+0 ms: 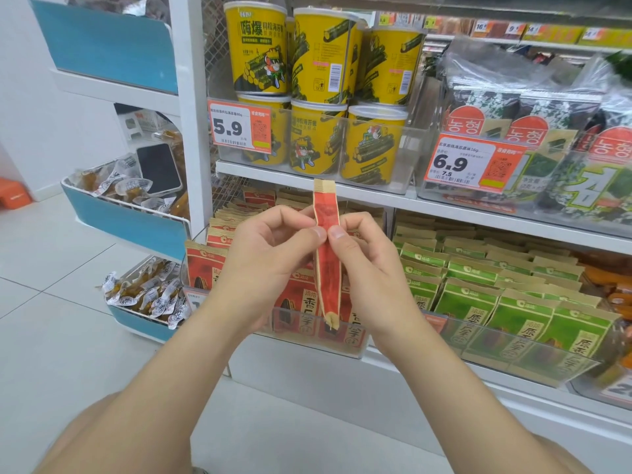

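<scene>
Both forearms reach up from the bottom edge. The left hand [273, 254] and right hand [369, 268] meet at chest height, and each pinches the packet [327, 282] between thumb and curled fingers, thumb tips touching at its near edge. The packet is red with tan ends. It is held upright and edge-on in the air in front of the lower shelf, its top reaching the shelf board above.

Below the arms lies a pale tiled floor [51, 302], and a white wall closes the room on the left.

Just behind the hands, the lower shelf has a clear front rail [342, 347]. Behind it, red packs [201, 265] stand in rows on the left and green packs [478, 295] on the right. The hands and the packet hide the middle of the red rows.

On the shelf above, yellow tubs [318, 56] are stacked two high in a clear bin with a 5.9 tag [239, 128]. To their right are seaweed packs [513, 107] behind a 6.9 tag [468, 165].

Left of the white shelf post stands a rack [130, 220] of blue-fronted bins. A dark phone [159, 167] lies in the middle bin among wrapped snacks [150, 295], which also fill the bin below.
</scene>
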Demonstrator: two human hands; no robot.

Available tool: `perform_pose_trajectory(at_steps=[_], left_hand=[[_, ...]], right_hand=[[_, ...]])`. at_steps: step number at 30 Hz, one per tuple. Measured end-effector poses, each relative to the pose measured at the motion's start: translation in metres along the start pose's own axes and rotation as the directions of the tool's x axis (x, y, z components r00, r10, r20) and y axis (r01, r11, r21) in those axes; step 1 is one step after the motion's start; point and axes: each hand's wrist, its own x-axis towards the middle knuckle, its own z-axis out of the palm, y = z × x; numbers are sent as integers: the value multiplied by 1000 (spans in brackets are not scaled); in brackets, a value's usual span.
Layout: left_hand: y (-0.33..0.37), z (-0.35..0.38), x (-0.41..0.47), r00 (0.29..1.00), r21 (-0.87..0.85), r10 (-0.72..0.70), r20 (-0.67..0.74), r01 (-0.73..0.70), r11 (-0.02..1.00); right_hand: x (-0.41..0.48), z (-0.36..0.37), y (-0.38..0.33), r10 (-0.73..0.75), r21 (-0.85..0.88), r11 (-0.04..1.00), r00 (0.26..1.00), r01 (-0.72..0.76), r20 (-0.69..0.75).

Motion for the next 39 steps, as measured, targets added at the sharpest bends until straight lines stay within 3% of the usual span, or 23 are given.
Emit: perform_pose_trajectory(at_steps=[12,19,21,24,26,31,39], left_hand=[[-2,-2,1,999,-80,-31,29,33,996],[-2,-4,-3,998,192,30,55,-40,981],[-3,-5,-3,998,202,61,19,-63,977],[-3,-7,-1,995,196,95,-41,-85,977],[-3,-8,0,992,223,117,-39,-106,969],[-3,-9,-1,991,213,127,44,-134,968],[-1,-19,-1,981,172,73,179,-104,980]], right_hand=[[3,1,3,54,44,998,997,-52,-53],[4,0,2,-20,49,998,984,29,-180],[4,-4,2,-19,-19,1000,990,17,-138],[4,-8,5,-24,-272,962,994,-7,-111],[3,-8,6,-33,-326,945,991,-11,-128],[2,-8,3,-107,-266,961,991,82,-84],[8,-21,1,-12,-139,990,1000,11,-7]])
